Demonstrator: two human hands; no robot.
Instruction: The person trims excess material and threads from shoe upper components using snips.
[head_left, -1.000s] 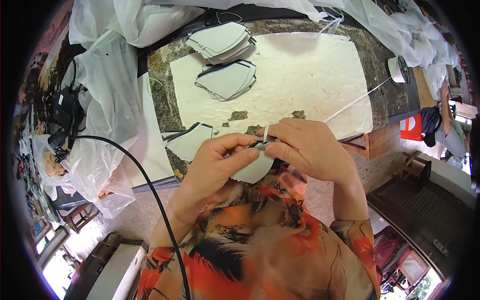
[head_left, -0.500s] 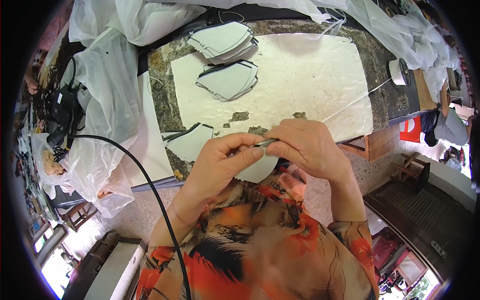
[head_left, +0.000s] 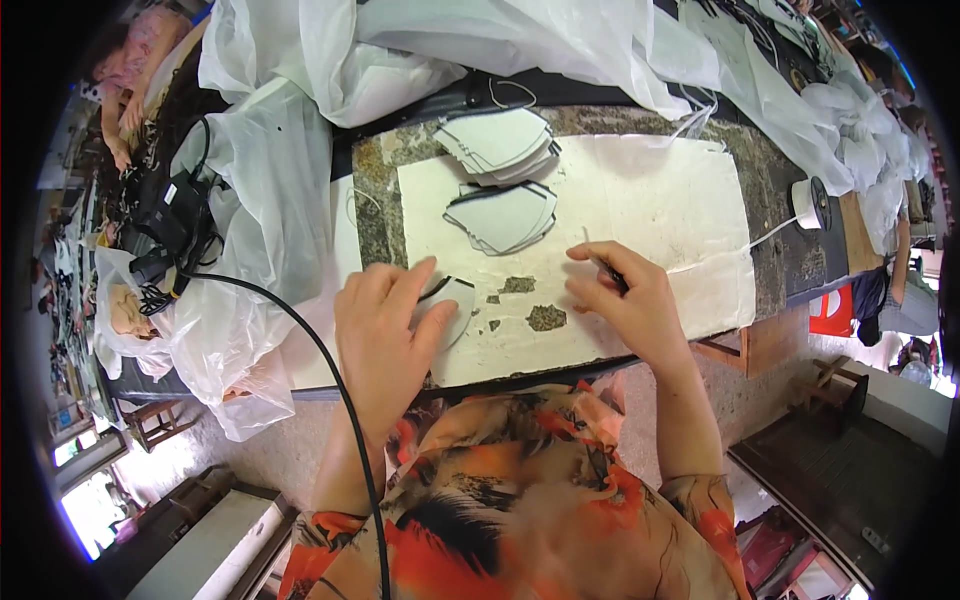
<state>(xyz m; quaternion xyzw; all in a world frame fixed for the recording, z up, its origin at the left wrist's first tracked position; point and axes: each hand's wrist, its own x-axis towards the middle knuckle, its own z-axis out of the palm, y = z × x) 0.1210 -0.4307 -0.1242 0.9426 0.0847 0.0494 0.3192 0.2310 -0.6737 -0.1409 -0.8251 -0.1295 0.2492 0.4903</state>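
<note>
My left hand [head_left: 385,330] is at the left of the pale sheet [head_left: 660,230], its fingers spread and its thumb over a white, curved flat piece with a dark edge [head_left: 459,305]. Whether it presses on that piece I cannot tell. Farther right, my right hand [head_left: 635,300] is raised over the sheet, closed around a slim tool with a dark body [head_left: 610,275] and a thin light tip; its exact kind is not clear. Beyond both hands lie two stacks of similar dark-edged pieces, a nearer stack [head_left: 500,220] and a farther stack [head_left: 497,143].
A spool of white thread [head_left: 808,203] stands at the right, its thread running onto the sheet. Translucent plastic sheeting [head_left: 265,190] covers the left and far sides. A black cable [head_left: 290,305] crosses beside my left arm. Another person's hand [head_left: 122,150] shows far left.
My hands, together at a white piece near the front edge before, have moved apart. The left has gone to the white piece at the left; the right has moved right with the slim tool.
</note>
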